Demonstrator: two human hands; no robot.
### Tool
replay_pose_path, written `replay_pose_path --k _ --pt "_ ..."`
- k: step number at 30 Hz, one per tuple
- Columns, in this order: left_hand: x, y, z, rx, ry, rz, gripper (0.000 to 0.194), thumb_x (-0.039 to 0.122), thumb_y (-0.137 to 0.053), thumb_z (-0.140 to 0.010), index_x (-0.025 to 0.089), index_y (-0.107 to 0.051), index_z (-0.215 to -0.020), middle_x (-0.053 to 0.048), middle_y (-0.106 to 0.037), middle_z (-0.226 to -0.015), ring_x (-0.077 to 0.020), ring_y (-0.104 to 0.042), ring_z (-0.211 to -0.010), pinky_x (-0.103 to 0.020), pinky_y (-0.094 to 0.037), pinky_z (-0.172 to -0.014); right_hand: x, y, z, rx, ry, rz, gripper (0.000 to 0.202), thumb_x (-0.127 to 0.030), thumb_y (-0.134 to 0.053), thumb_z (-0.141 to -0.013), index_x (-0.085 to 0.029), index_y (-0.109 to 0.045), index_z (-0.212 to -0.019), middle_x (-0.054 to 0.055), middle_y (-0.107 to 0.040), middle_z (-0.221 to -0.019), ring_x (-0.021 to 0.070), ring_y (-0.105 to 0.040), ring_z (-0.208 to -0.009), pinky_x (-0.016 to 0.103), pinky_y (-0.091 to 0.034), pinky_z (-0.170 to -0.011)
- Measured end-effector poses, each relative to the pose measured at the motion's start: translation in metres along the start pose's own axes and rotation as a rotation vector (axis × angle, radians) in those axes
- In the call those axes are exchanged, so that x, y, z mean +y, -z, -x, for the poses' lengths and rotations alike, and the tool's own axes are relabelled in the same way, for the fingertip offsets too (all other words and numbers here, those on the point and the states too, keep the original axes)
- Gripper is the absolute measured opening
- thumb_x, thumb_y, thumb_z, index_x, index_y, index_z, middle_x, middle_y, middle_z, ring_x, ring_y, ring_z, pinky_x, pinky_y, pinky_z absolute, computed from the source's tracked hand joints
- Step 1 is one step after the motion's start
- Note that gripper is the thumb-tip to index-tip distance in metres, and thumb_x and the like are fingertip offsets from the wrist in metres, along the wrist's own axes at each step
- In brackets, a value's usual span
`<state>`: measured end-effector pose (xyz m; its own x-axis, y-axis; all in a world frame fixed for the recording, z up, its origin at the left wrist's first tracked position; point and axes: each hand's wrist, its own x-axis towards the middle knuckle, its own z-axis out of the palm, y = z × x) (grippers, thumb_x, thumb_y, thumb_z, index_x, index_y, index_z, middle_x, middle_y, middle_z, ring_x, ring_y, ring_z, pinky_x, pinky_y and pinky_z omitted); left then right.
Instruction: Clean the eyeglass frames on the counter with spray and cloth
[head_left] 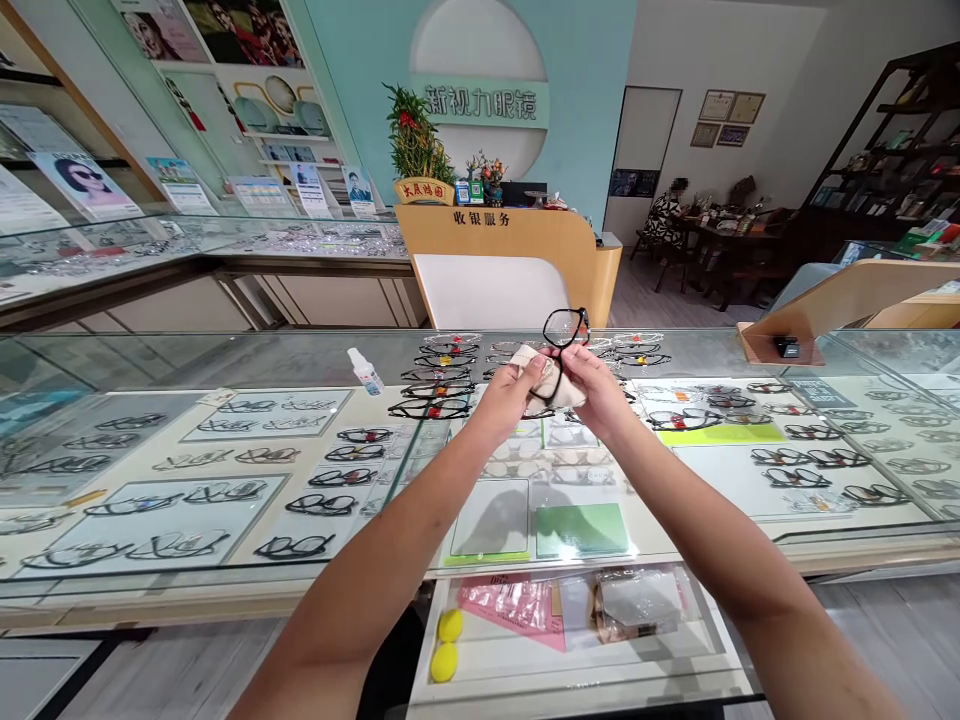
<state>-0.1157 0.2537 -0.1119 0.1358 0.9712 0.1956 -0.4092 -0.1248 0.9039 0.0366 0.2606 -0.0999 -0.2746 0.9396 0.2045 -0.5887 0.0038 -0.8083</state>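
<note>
A pair of black-framed eyeglasses is held upright over the glass counter, one lens raised above my hands. My left hand is closed on a cream cleaning cloth, which wraps the lower lens of the glasses. My right hand pinches the frame near its middle, beside the cloth. Part of the lower rim shows against the cloth; the rest of that lens is covered. Rows of eyeglasses lie on the countertop close to the left of my hands.
A white spray bottle stands on the glass counter. More glasses fill the showcase. Below, an open drawer holds yellow round cases and plastic packets. A wooden stand sits at right. A person sits far back.
</note>
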Motion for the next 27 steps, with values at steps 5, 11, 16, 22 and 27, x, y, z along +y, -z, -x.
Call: replay_pose_path --k 5,11,16,22,27 --pt "0.008 0.007 0.003 -0.193 0.062 -0.087 0.063 0.065 -0.103 -0.067 0.016 -0.074 -0.094 -0.001 -0.069 -0.079 -0.0126 -0.055 -0.067 -0.026 -0.042 -0.063 -0.003 0.012 -0.009 -0.023 -0.065 -0.086 0.031 -0.043 -0.097 -0.073 -0.024 -0.076 -0.087 0.005 -0.085 -0.102 0.0273 -0.078 -0.105 0.038 -0.064 -0.09" --pt "0.011 0.002 0.008 -0.15 -0.05 -0.299 0.058 0.057 -0.105 -0.062 0.018 -0.064 -0.075 0.005 -0.049 -0.061 -0.0109 -0.04 -0.061 -0.027 -0.036 -0.061 0.0 0.012 -0.009 -0.046 -0.081 -0.1 0.031 -0.044 -0.099 -0.073 -0.023 -0.08 -0.087 0.005 -0.086 -0.11 0.027 -0.078 -0.109 0.037 -0.064 -0.093" --pt "0.009 -0.004 0.01 -0.021 -0.12 -0.293 0.061 0.054 -0.107 -0.06 0.02 -0.058 -0.073 0.008 -0.045 -0.06 -0.0091 -0.037 -0.059 -0.025 -0.035 -0.057 0.003 0.007 -0.004 -0.071 -0.091 -0.045 0.042 -0.052 -0.1 -0.073 -0.023 -0.087 -0.1 0.006 -0.086 -0.121 0.0244 -0.078 -0.106 0.032 -0.063 -0.088" --pt "0.005 -0.006 0.008 0.091 -0.193 -0.249 0.057 0.065 -0.1 -0.069 0.017 -0.074 -0.088 0.001 -0.066 -0.072 -0.0135 -0.057 -0.068 -0.026 -0.05 -0.067 0.001 0.003 0.001 -0.06 -0.061 0.027 0.042 -0.054 -0.104 -0.069 -0.025 -0.088 -0.096 0.005 -0.087 -0.118 0.0229 -0.078 -0.099 0.032 -0.063 -0.081" --pt "-0.002 0.004 0.003 0.043 -0.143 -0.257 0.064 0.081 -0.084 -0.081 0.018 -0.077 -0.092 -0.002 -0.07 -0.076 -0.0172 -0.065 -0.075 -0.028 -0.054 -0.07 -0.003 0.004 0.001 -0.063 -0.059 0.021 0.044 -0.055 -0.103 -0.068 -0.025 -0.088 -0.096 0.007 -0.086 -0.124 0.0274 -0.079 -0.109 0.038 -0.064 -0.092"
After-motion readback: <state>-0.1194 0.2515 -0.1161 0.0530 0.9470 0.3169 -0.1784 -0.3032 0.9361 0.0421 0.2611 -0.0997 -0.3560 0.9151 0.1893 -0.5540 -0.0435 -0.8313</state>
